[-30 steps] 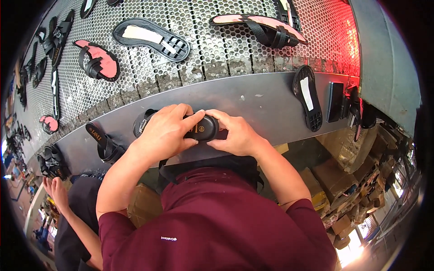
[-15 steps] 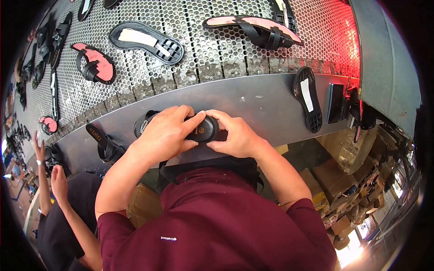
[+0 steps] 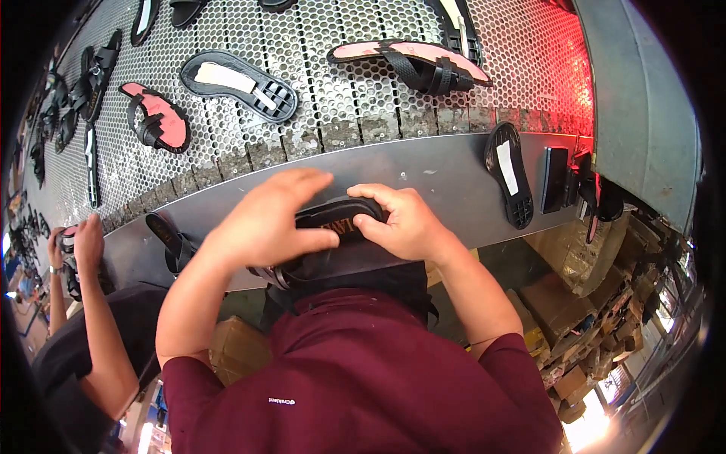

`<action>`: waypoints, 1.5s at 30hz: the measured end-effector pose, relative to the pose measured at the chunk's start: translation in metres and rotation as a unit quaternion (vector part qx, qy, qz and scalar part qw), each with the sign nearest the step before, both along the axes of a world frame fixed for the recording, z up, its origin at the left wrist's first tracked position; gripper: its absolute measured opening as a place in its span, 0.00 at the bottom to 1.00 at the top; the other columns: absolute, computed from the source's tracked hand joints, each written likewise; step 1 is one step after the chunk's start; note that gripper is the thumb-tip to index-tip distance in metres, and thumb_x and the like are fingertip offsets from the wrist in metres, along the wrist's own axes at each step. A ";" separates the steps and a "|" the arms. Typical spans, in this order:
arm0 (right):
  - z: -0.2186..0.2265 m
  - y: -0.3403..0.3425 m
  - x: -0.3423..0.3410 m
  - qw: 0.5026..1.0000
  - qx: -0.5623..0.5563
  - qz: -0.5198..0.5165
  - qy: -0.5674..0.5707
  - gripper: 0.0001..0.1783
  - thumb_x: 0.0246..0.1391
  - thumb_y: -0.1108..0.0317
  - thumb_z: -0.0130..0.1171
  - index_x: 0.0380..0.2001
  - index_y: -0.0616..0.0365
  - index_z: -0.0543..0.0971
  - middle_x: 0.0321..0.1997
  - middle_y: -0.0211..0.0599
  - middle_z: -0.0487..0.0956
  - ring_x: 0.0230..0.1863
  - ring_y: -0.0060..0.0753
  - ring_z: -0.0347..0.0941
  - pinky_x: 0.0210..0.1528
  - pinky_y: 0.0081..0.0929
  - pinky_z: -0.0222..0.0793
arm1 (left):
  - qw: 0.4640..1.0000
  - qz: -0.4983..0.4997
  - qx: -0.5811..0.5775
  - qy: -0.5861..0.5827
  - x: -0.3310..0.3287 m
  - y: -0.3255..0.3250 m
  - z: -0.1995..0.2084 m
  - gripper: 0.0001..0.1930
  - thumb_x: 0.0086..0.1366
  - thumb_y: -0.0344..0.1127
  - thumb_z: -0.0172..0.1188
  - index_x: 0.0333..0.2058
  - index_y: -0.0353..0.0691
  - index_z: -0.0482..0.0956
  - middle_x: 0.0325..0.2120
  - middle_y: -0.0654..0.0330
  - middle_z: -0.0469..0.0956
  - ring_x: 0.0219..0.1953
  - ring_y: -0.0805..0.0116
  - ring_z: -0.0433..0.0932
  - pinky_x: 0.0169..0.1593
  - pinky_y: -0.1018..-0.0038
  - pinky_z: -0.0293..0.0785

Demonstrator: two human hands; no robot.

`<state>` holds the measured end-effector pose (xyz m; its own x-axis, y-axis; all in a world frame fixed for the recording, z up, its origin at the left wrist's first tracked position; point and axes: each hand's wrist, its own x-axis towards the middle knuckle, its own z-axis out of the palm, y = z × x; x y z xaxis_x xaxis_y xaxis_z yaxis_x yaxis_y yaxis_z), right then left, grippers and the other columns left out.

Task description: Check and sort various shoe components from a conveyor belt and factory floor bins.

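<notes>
A black sandal (image 3: 342, 218) with gold print on its insole is tilted over the metal ledge, close to my body. Closed on one end of it is my right hand (image 3: 404, 223), thumb on the insole and fingers at the outer edge. My left hand (image 3: 266, 221) hovers over the other end, slightly blurred, its fingers and thumb spread apart; this hides part of the sandal. The straps (image 3: 276, 276) show below my left wrist. To the left, another black sandal (image 3: 172, 244) lies on the ledge.
On the perforated conveyor (image 3: 325, 106) lie a black sole (image 3: 240, 85) with a white patch and pink-bottomed sandals (image 3: 162, 121). A black sole (image 3: 508, 174) and a phone-like dark slab (image 3: 554, 179) rest on the ledge's right. At left, a co-worker's hands (image 3: 87, 242) hold a sandal.
My left hand has come off the sandal end and spread open. The sandal has turned, showing more insole, still in my right hand. The co-worker's hands have come together on a sandal.
</notes>
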<state>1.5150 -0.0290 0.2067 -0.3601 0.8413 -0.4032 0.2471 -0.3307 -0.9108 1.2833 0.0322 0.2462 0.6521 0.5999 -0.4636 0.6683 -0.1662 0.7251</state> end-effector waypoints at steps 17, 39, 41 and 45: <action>-0.010 0.005 -0.022 0.947 -0.280 -0.031 0.155 0.11 0.57 0.70 0.59 0.41 0.65 0.80 0.37 0.31 0.81 0.38 0.19 0.74 0.43 0.22 0.72 | 0.906 0.331 -0.244 -0.098 0.015 -0.008 -0.028 0.14 0.66 0.38 0.55 0.35 0.31 0.80 0.24 0.63 0.80 0.26 0.81 0.74 0.31 0.78 0.72; 0.008 -0.005 -0.031 0.924 -0.179 -0.132 0.310 0.32 0.50 0.71 0.61 0.58 0.65 0.65 0.54 0.39 0.73 0.52 0.33 0.74 0.52 0.30 0.71 | 0.712 0.531 -0.304 -0.344 0.030 -0.062 -0.026 0.16 0.63 0.31 0.60 0.49 0.33 0.73 0.39 0.62 0.78 0.39 0.75 0.75 0.46 0.74 0.74; 0.015 0.018 -0.045 0.933 -0.205 -0.205 0.211 0.27 0.50 0.77 0.55 0.56 0.65 0.67 0.52 0.41 0.74 0.51 0.32 0.73 0.51 0.31 0.72 | 0.738 0.497 -0.301 -0.344 0.029 -0.043 -0.021 0.20 0.63 0.35 0.62 0.50 0.33 0.72 0.43 0.58 0.77 0.42 0.74 0.75 0.45 0.74 0.74; 0.017 0.084 -0.024 0.917 -0.095 -0.301 0.243 0.22 0.55 0.72 0.51 0.53 0.63 0.68 0.51 0.40 0.75 0.48 0.36 0.74 0.49 0.34 0.73 | 0.825 0.475 -0.113 -0.285 -0.050 0.006 -0.014 0.22 0.64 0.34 0.60 0.55 0.36 0.69 0.47 0.59 0.75 0.44 0.74 0.74 0.49 0.75 0.72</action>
<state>1.4905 0.0554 0.2237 -0.0295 0.8782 -0.4774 -0.4522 -0.4377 -0.7772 1.2330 0.0385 0.2317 0.0875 0.9058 -0.4147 -0.0405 0.4192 0.9070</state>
